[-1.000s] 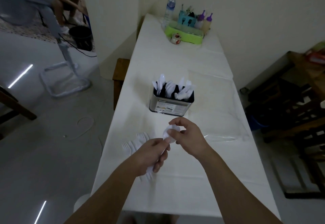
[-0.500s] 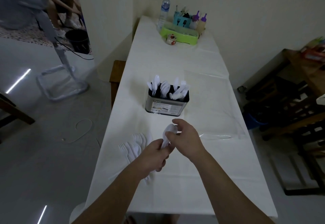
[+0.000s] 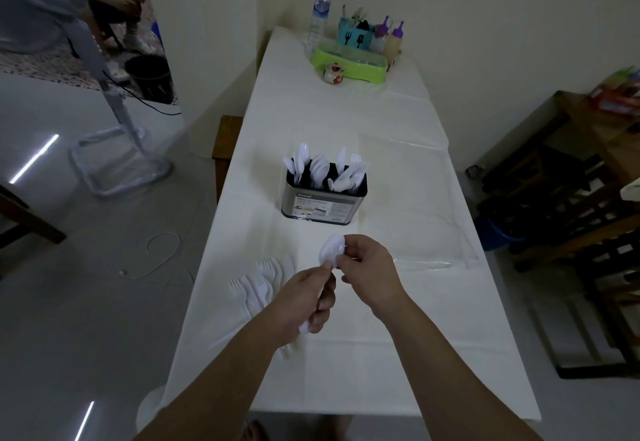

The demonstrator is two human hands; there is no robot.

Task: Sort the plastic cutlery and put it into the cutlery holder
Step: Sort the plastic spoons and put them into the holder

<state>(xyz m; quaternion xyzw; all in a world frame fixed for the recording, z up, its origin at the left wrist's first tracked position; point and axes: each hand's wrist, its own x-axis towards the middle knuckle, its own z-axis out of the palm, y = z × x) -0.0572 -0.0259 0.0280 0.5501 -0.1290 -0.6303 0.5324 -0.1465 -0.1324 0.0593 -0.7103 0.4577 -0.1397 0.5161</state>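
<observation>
Fingers (image 3: pixel 341 260) of the right hand (image 3: pixel 369 272) pinch the bowl of a white plastic spoon (image 3: pixel 331 250), while the left hand (image 3: pixel 304 296) wraps its handle: one spoon, light, thin and likely slick (best held by the stiffer handle), above the white-clothed worktop (image 3: pixel 398 354). Several white plastic forks (image 3: pixel 261 283) lie just left, uncountable; one steel cutlery holder (image 3: pixel 323 198) stands beyond.

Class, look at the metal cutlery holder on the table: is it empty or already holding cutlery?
Holding cutlery. White plastic spoons and forks stand upright in the cutlery holder, heads sticking up above its rim.
</observation>
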